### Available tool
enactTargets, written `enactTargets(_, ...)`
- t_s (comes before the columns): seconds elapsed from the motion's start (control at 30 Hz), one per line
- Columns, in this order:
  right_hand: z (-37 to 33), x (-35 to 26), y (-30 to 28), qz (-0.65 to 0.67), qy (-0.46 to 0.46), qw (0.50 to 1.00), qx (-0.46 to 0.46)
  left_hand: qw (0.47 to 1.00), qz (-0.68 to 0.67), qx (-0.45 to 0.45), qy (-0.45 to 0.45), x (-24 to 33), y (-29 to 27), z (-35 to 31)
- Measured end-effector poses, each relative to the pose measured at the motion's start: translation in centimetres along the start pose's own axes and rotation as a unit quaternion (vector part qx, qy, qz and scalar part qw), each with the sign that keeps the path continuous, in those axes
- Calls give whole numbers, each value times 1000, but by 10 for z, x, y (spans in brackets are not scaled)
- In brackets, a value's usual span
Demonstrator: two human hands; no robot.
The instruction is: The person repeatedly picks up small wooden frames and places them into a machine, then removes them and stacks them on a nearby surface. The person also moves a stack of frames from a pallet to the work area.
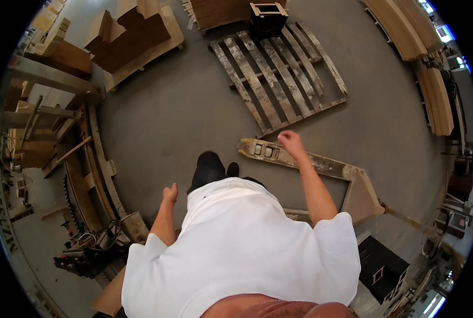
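My left hand hangs beside my left hip, its fingers curled and nothing seen in them. Raised ahead on the other side, my right hand is loosely closed, also with nothing visible in it. Below the right hand and forearm runs the worn fork of a pallet jack, with rollers near its tip. My hand appears above the fork; whether they touch I cannot tell, but no grip on it shows. Just beyond lies a slatted wooden pallet, stained and scuffed.
A black box-like piece with a pale wooden frame stands at the pallet's far edge. Stacked brown boards rest on a pallet at far left. Machinery with a metal frame lines the left. Board stacks and a black unit are on the right.
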State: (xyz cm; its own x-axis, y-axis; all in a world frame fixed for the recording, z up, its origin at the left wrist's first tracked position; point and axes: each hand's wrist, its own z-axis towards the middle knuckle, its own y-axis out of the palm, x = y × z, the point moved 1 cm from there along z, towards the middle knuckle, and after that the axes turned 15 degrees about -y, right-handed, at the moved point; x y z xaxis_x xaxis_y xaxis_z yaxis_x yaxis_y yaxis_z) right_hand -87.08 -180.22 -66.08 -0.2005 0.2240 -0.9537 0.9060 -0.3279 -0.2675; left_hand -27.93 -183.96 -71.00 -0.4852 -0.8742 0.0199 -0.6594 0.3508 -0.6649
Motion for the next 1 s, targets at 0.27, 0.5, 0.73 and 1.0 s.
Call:
enactTargets(0.27,213,1,-57,18,194,981,16,994,-67,-68,44,302,58,49)
enactTargets(0.5,288,50,-109,-87,312,946,13,985,29,-1,170,597,33,41)
enactTargets(0.73,424,32,-159,-73,380,922,2,963,24,-61,263,850,74,-28)
enactTargets(1.0,757,112,-288,-198,271,933,-128,984,-94,-150,30,926,209,-6)
